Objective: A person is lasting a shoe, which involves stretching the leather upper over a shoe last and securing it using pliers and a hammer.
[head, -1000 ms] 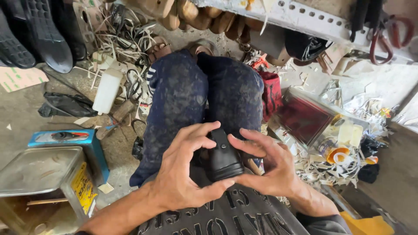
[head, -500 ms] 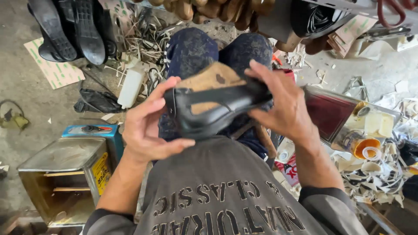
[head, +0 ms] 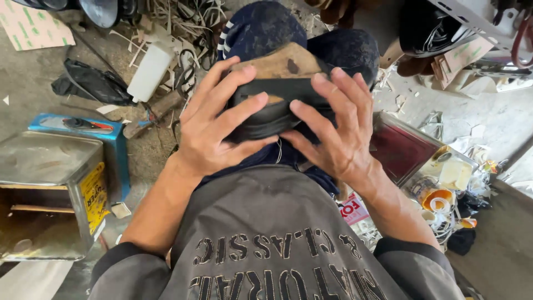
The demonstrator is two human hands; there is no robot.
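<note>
- Head view, the surface: a grey, dusty concrete floor (head: pixel 33 83) runs under everything; it is strewn with pale offcuts, cords and scraps, thickest at the top centre and along the right side.
- Head view, the things on the left: a dented square metal tin with a yellow label (head: pixel 50 194) stands at the left edge, touching a flat blue rectangular can (head: pixel 83 130) behind it; a crumpled black plastic bag (head: pixel 91 83) and a white plastic bottle lying on its side (head: pixel 149 72) lie further up, just beside each other.
- Head view, the right: a dark red rectangular tray with a metal rim (head: pixel 400 147) lies near the knee; small pots and an orange-rimmed cup (head: pixel 438 197) crowd beyond it; a pale metal shelf edge (head: pixel 472 22) crosses the top corner.
- Head view, the hands: the left hand (head: pixel 214 130) and the right hand (head: pixel 338 139) wrap a black leather shoe with a tan sole (head: pixel 277 83) from both sides, fingers spread and curled over its upper, sole facing away; the shoe is held above the dark blue trousered knees (head: pixel 261 28).
- Head view, open room: bare floor shows only at the upper left and at the far right.
</note>
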